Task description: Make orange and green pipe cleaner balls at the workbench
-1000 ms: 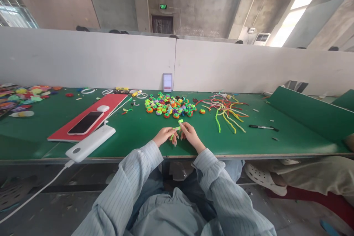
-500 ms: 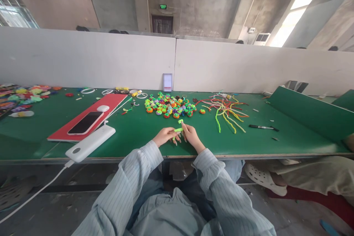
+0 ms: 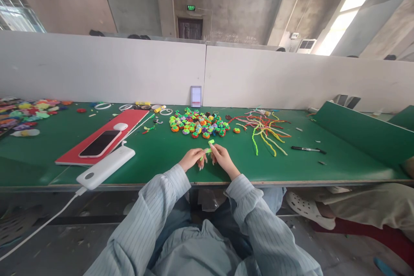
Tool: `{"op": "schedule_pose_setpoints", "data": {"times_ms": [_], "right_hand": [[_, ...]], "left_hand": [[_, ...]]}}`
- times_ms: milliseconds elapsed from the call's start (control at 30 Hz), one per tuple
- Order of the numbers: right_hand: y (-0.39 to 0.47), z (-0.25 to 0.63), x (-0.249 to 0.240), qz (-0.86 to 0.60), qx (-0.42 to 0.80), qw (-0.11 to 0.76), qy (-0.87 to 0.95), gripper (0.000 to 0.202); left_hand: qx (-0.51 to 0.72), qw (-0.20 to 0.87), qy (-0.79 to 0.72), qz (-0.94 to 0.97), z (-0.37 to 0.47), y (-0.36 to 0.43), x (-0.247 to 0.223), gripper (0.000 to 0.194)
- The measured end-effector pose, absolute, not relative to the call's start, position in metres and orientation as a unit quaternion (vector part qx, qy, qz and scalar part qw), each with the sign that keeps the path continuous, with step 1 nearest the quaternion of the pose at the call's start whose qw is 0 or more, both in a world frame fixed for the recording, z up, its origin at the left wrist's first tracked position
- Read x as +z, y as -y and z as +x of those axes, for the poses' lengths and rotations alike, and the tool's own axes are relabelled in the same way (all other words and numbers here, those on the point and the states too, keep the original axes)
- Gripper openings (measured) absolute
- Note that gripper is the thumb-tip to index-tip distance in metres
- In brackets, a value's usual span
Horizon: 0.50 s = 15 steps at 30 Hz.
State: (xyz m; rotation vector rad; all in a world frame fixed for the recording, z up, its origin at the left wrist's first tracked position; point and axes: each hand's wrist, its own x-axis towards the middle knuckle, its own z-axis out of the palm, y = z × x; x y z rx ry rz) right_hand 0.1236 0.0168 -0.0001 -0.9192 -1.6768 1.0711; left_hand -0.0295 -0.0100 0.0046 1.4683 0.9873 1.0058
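Both my hands meet over the front middle of the green table, with a short light-green fuzzy stem [image 3: 211, 142] between them. My left hand [image 3: 193, 158] pinches the stem's left part at its fingertips. On the other side my right hand [image 3: 222, 158] grips it, and a curled end sticks up above those fingers. Just beyond my hands lies a pile of small colourful fuzzy balls [image 3: 200, 123], many with green tops. Loose fuzzy stems [image 3: 267, 131] in yellow, red and green fan out to the right of the pile.
At the left, a red folder [image 3: 74, 150] bears a phone [image 3: 100, 143], with a white power bank [image 3: 106, 168] beside it. A black pen [image 3: 308, 149] lies right. Another phone [image 3: 196, 96] leans on the partition. Colourful pieces [image 3: 35, 110] fill the far left. A person's leg [image 3: 371, 205] shows lower right.
My fingers have shifted slightly around the green stem, and less of it shows between my hands. The things on the table have not moved.
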Motion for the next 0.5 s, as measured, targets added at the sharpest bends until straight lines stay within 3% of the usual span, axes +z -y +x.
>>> {"op": "schedule_pose_setpoints", "data": {"times_ms": [500], "right_hand": [[-0.0213,0.1263,-0.0054,-0.414,0.430,0.448,0.666,0.054]], "left_hand": [[0.414,0.541,-0.389,0.620,-0.0278,0.0094,0.0028,0.037]]}}
